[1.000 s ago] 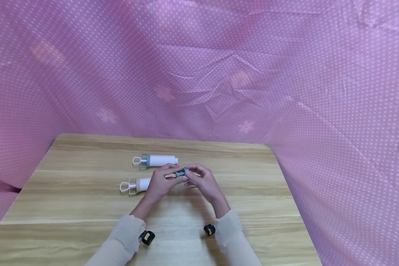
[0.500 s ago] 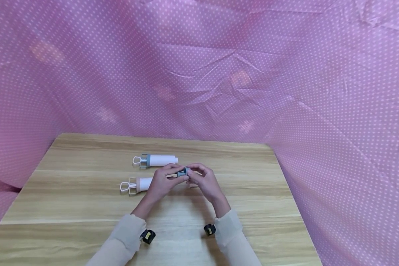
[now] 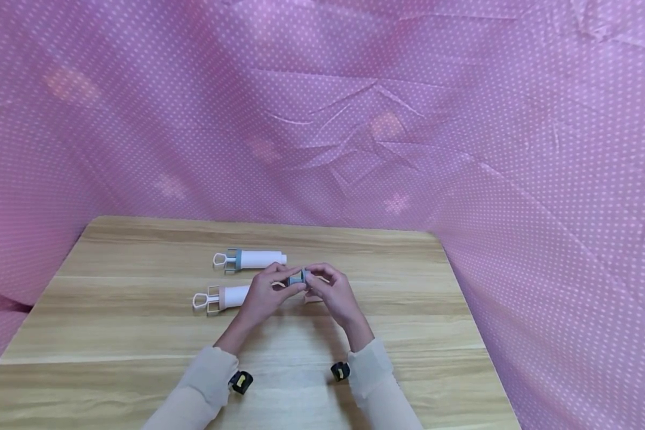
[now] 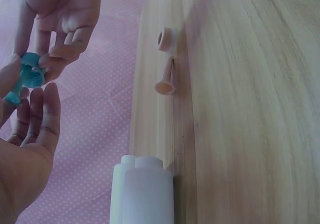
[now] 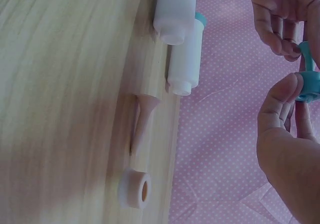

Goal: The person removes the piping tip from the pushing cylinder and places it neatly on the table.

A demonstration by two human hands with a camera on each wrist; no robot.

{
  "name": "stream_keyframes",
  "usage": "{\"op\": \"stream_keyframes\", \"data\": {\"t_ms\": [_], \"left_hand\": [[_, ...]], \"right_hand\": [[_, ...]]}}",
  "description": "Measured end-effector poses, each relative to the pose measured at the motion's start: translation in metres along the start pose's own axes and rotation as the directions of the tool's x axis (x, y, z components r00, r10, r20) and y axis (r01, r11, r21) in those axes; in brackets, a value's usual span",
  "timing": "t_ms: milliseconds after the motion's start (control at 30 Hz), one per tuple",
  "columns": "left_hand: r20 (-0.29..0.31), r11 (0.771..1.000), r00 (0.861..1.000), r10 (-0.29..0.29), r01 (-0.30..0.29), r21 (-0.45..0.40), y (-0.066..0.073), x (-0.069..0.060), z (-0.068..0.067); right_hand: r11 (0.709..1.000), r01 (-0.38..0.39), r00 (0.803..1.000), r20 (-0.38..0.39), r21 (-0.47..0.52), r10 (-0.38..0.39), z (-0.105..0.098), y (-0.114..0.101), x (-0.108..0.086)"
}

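In the head view my left hand and right hand meet above the table's middle. My left fingers pinch a teal flared nozzle. Opposite, my right fingers and thumb hold a teal ring-shaped cap. The nozzle's narrow end is at the cap; fingers partly cover both, and I cannot tell how far it goes in. Below the hands lie a pink flared nozzle and a pink ring-shaped cap, apart from each other. My left hand partly hides a white syringe-like tube with a pink collar.
A second white tube with a teal collar lies farther back. Both tubes have looped white handles pointing left. The wooden table ends at a pink dotted cloth behind and at the sides.
The teal nozzle and cap have shifted slightly right and turned a little between my fingers. Both hands keep their hold. The tubes stay where they were.
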State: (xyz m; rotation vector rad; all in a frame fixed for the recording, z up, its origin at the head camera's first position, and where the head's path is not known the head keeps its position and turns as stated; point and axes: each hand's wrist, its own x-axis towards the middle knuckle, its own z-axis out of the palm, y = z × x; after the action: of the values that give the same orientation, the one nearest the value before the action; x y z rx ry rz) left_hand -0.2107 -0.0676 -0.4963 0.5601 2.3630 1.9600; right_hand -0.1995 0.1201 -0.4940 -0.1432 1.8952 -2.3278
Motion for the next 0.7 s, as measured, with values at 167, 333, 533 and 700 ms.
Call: {"op": "stream_keyframes", "data": {"t_ms": [167,333,533,700], "left_hand": [[0.021,0.999,1.000,-0.010,0.009,0.049,0.0001,0.0000,0.0004],[0.052,0.995,0.999,-0.012,0.007,0.096,-0.0029,0.0006,0.0017],[0.059,0.994,0.998,-0.023,0.016,0.106,-0.0014,0.0018,0.0028],[0.032,0.991,0.999,-0.031,0.027,0.133,0.0008,0.0034,0.0052]], "right_hand": [[1.000,-0.016,1.000,-0.014,-0.005,0.016,-0.0018,0.0005,-0.0008],[1.000,-0.025,0.999,-0.034,-0.019,0.024,-0.0045,0.0014,-0.0005],[1.000,-0.024,0.999,-0.039,-0.012,0.023,-0.0057,0.0015,-0.0014],[0.999,-0.028,0.998,-0.054,-0.039,0.026,-0.0065,0.0006,-0.0015]]}}
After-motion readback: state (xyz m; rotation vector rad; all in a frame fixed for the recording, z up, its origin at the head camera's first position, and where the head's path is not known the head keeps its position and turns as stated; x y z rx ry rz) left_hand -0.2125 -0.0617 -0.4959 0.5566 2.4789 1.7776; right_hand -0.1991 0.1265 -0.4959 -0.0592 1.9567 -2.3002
